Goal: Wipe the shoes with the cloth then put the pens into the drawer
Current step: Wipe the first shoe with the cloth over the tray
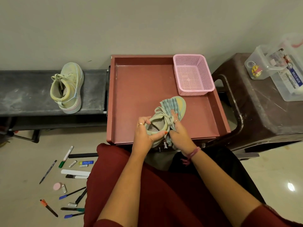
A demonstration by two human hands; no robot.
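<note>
Left hand point(144, 131) grips the heel and collar of a pale green shoe point(159, 124), thumb curled over the near rim, fingers round the far side. Right hand point(179, 134) holds a blue-striped cloth point(170, 104) pressed against the right side of the same shoe; fingers curl into the fabric. Cloth drapes forward over the toe, leaving a yellow patch of the upper showing beyond it.

Shoe and both hands sit over the near edge of a red-brown drawer point(139, 89), pulled open toward the person. Drawer floor beyond and to the left of the hands is bare. In its far right corner, beyond the right hand, stands a pink mesh basket point(193, 74); nothing visible inside it.

Well to the left of the left hand, and farther away, a second shoe point(68, 87) stands upright on a dark dusty bench point(24, 94), toe toward the wall.

Near and left of the left forearm, on the pale floor: scattered pens point(65, 182) and markers, among them a green-capped marker point(66, 156), several blue-capped ones, a few small batteries and a pink round object point(57, 186). None are in the drawer.

Right of the right hand, a brown plastic stool point(262, 104) carries a clear lidded box point(278, 69) with small items inside; contents too blurred to identify.
</note>
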